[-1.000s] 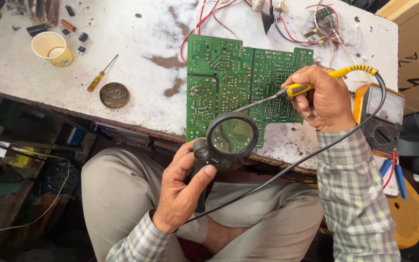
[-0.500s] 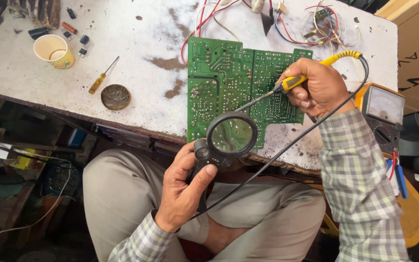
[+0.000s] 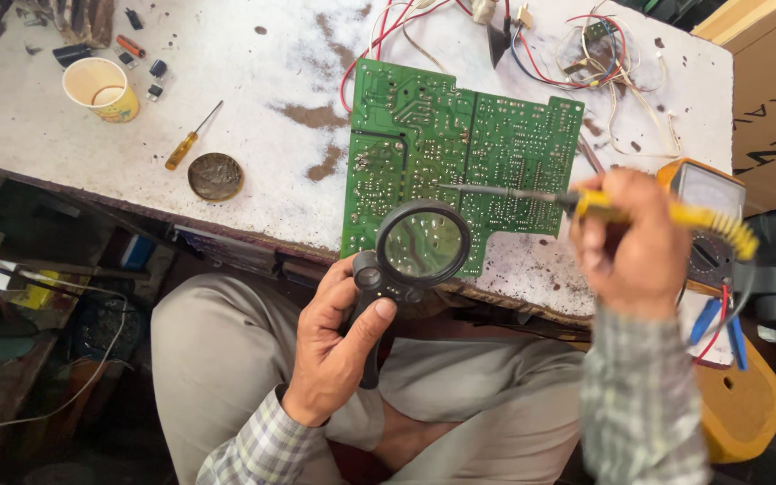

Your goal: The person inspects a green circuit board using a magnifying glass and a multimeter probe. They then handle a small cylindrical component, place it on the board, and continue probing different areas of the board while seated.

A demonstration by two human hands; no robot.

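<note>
A green circuit board (image 3: 460, 171) lies solder side up on the worn white desk (image 3: 253, 171), its near edge reaching the desk's front rim. The left hand (image 3: 339, 346) is clamped around the black handle of a magnifying glass (image 3: 422, 244), thumb laid along the grip, and holds the round lens just over the board's near edge, by the notch cut into it. The right hand (image 3: 635, 242), blurred, is closed in a fist-like grip on the yellow handle of a soldering iron (image 3: 586, 202); its long metal shaft runs leftward across the board, and the tip sits above the board's middle, just beyond the lens. Whether the tip touches the board cannot be told.

Right of the board, partly behind the right hand, sits an orange-cased multimeter (image 3: 707, 207) with red and blue leads hanging below it. Beyond the board's far edge lies a tangle of red, white and blue wires (image 3: 586, 45). Well to the left of the board are a small round tin (image 3: 216, 176), a yellow-handled screwdriver (image 3: 192, 136) and a paper cup (image 3: 101, 88).

As a judgement, the work looks to be in mid-course: lens and iron are both at the board, with no component lifted off and no solder wire to be seen.
</note>
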